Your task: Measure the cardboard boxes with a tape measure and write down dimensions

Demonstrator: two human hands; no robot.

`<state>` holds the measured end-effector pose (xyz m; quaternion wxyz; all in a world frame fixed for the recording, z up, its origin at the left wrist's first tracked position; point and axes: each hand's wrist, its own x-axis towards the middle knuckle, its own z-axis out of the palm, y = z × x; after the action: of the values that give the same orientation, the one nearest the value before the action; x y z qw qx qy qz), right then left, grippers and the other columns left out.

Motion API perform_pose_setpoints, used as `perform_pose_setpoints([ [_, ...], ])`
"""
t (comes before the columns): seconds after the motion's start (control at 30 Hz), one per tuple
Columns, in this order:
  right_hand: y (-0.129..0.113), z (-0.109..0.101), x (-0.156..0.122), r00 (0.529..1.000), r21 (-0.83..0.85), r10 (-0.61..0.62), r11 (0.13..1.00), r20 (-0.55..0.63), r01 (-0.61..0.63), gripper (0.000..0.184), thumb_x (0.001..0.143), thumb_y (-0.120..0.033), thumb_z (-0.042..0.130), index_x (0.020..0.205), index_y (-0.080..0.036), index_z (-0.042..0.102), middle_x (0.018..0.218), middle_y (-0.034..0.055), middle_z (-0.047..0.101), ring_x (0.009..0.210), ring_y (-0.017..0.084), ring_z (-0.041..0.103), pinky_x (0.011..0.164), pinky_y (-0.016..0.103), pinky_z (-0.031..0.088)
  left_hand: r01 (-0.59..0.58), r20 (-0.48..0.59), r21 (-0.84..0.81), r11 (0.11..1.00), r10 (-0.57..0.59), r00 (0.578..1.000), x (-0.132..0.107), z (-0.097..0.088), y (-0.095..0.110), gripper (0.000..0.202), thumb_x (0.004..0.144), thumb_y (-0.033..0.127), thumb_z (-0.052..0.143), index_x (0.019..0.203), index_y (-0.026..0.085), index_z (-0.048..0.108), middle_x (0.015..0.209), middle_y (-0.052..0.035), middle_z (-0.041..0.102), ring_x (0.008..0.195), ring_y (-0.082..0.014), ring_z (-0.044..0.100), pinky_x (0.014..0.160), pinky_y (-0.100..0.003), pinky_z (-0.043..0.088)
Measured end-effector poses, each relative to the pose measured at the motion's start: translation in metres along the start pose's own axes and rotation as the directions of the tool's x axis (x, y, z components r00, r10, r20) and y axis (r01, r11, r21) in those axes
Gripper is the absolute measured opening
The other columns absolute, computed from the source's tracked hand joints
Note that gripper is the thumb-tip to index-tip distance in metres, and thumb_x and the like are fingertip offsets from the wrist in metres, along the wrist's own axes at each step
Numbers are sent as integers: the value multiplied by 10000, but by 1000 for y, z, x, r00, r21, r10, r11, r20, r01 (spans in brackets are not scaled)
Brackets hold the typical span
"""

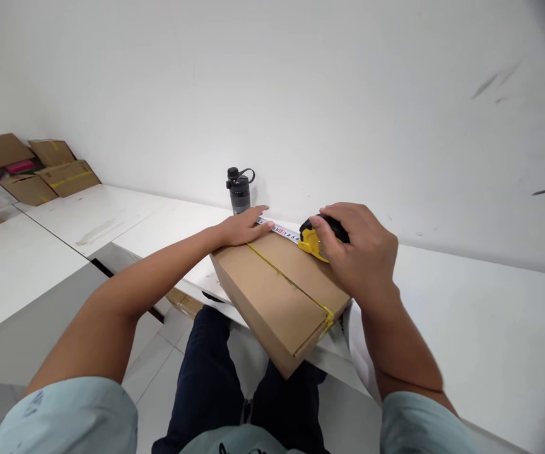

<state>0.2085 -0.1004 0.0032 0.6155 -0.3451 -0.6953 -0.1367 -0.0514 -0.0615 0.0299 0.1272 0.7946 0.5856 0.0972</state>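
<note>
There is one view only, from the camera on my head, looking forward and down over my own arms; my hands sit close in at the middle, the white counter (pixel 466 315) spreads below, and the bare wall (pixel 348 94) fills the upper half

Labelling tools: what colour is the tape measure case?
Yellow and black tape measure case, gripped by the right hand; head view.

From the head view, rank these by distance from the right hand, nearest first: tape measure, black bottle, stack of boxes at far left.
1. Tape measure: gripped in the right hand, on the cardboard box's far edge.
2. Black bottle: upright by the wall, behind the left hand.
3. Stack of boxes: far left, on another table.
</note>
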Motion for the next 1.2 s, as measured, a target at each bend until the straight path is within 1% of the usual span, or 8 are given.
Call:
perform_pose_setpoints([
  [0.13, -2, -3, 0, 1000, -27, -1, 1000, 31, 2, 128, 1016, -345, 653, 974, -250, 728, 1011, 44, 819, 931, 219, 775, 722, 347, 584, -100, 50, 136, 986, 94, 994, 2, 0, 7, 848, 940, 815, 383, 1491, 194, 558, 1561, -158, 589, 1414, -340, 564, 1152, -437, 457],
  [0.27, -8, -8, -2, 998, -33, -42, 999, 40, 43, 114, 1021, -334, 658, 1005, -252, 736, 1036, 40, 823, 941, 212, 780, 715, 335, 580, -77, 47, 218, 973, 68, 997, 4, 2, 12, 819, 935, 858, 337, 1337, 209, 632, 1374, -150, 683, 1251, -343, 643, 1031, -444, 503],
  [0.4, -14, -11, -6, 997, -79, -22, 996, 70, 27, 149, 1028, -362, 647, 1021, -253, 747, 1064, 45, 821, 913, 208, 773, 680, 328, 547, -71, 38, 259, 963, 63, 997, 4, 3, 14, 780, 937, 885, 323, 1233, 237, 643, 1311, -115, 705, 1189, -337, 670, 990, -438, 499],
  [0.63, -15, -10, -7, 996, -32, -9, 999, 85, 11, 161, 1037, -358, 632, 1016, -252, 751, 1068, 41, 821, 928, 197, 773, 696, 317, 550, 58, 4, 300, 952, -63, 998, -9, -2, 14, 774, 917, 921, 318, 1143, 251, 635, 1251, -91, 718, 1102, -332, 701, 948, -428, 478],
  [0.77, -12, 1, -5, 997, 55, -9, 998, 80, 5, 168, 1028, -370, 644, 975, -254, 754, 1027, 42, 823, 953, 205, 782, 762, 331, 597, 110, -23, 335, 936, -109, 994, -22, -6, 5, 786, 927, 915, 300, 1159, 244, 636, 1272, -96, 714, 1084, -342, 705, 966, -459, 466],
  [0.9, -9, 17, -5, 998, 148, 21, 989, 67, -30, 240, 1021, -446, 634, 911, -266, 748, 976, 51, 818, 962, 227, 785, 829, 375, 628, 179, -59, 341, 923, -169, 984, -37, -9, -5, 810, 915, 939, 294, 1126, 239, 641, 1246, -114, 723, 1131, -370, 687, 987, -490, 466],
  [1.07, -8, 25, -5, 997, 168, 30, 985, 77, -42, 284, 1020, -485, 627, 894, -269, 763, 997, 50, 825, 949, 231, 793, 841, 400, 645, 167, -96, 358, 919, -141, 985, -42, -7, -17, 844, 915, 953, 245, 1080, 231, 649, 1253, -143, 727, 1239, -409, 619, 1022, -519, 452],
  [1.2, -2, 14, 0, 997, 208, 37, 977, 74, -52, 224, 1007, -417, 668, 870, -270, 767, 958, 41, 822, 915, 234, 797, 802, 398, 647, 135, -94, 355, 925, -108, 990, -38, -8, -27, 813, 934, 930, 253, 1051, 225, 641, 1226, -150, 733, 1233, -405, 606, 1039, -527, 435],
])
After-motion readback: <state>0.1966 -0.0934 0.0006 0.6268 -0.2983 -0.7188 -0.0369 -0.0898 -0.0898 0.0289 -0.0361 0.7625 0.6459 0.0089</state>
